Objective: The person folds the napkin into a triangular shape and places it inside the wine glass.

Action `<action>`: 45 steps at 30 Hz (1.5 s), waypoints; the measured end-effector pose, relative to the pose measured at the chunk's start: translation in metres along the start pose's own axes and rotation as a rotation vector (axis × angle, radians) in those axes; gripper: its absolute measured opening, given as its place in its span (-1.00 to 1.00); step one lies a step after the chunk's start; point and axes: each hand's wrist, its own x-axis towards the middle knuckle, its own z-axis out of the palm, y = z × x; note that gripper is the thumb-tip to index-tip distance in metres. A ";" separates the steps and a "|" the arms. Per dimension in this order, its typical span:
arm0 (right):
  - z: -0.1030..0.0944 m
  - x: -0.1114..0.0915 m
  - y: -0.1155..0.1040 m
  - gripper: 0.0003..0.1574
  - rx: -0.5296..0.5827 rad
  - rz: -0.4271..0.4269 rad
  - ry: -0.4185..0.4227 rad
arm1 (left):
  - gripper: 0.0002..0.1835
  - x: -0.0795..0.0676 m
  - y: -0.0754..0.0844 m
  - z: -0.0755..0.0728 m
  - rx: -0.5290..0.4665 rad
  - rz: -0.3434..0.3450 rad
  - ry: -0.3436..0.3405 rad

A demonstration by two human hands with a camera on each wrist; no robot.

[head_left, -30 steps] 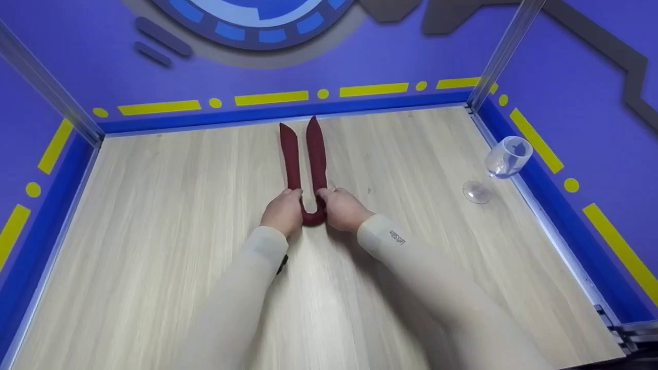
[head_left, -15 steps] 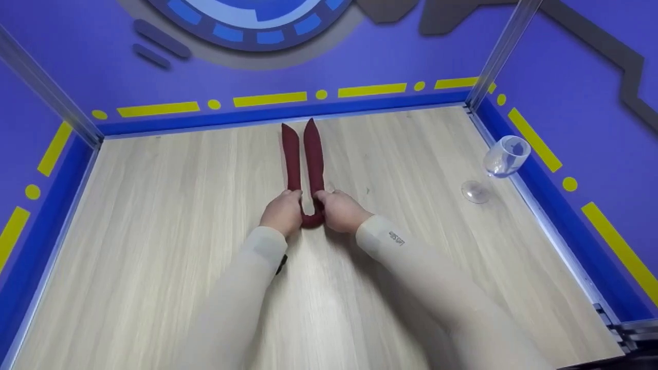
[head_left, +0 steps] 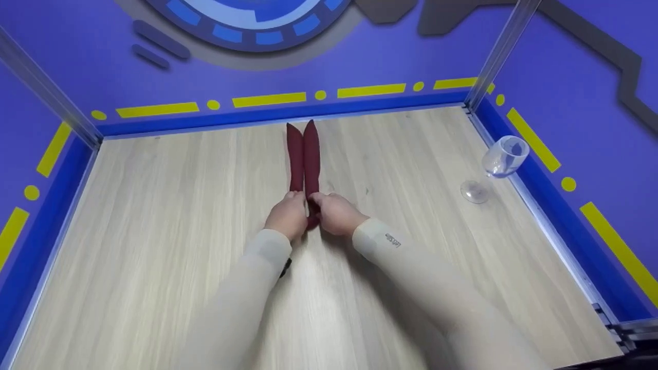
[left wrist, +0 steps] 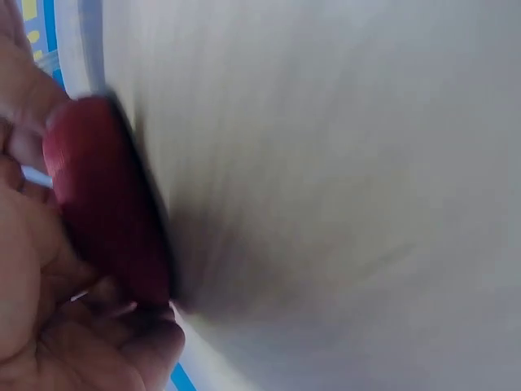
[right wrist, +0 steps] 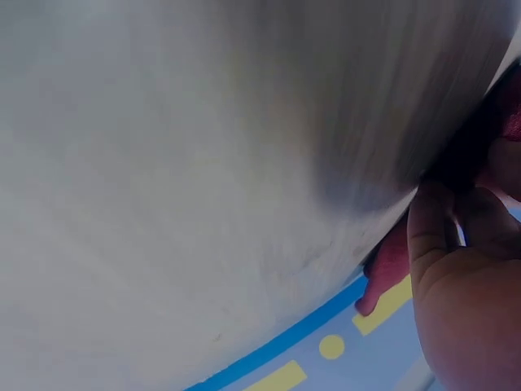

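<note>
Both hands (head_left: 287, 216) (head_left: 341, 215) gripping a tapering, doubled-over dark-red fabric roll (head_left: 311, 160), wood-grain tabletop (head_left: 169, 221), clear stemmed glass (head_left: 500, 163)

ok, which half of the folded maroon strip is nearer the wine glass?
The right half of the maroon strip, held in the right hand. The left half, held in the left hand, lies beyond it from the wine glass.

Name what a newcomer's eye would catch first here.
Likely the dark red folded band on the table, running toward the back wall, held by the left grip and right grip. Next, the clear stemmed glass standing near the right edge. Yellow dashes line that wall.
</note>
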 end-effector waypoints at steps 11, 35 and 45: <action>-0.001 0.003 0.002 -0.51 0.166 0.067 0.077 | -0.33 -0.008 0.010 0.009 0.007 -0.015 0.003; -0.009 0.007 0.010 -0.40 0.329 0.138 -0.107 | -0.31 -0.009 0.018 0.016 0.250 0.034 -0.059; -0.046 -0.014 0.029 -0.41 0.229 0.275 0.341 | -0.29 -0.010 0.019 0.018 0.167 -0.051 -0.061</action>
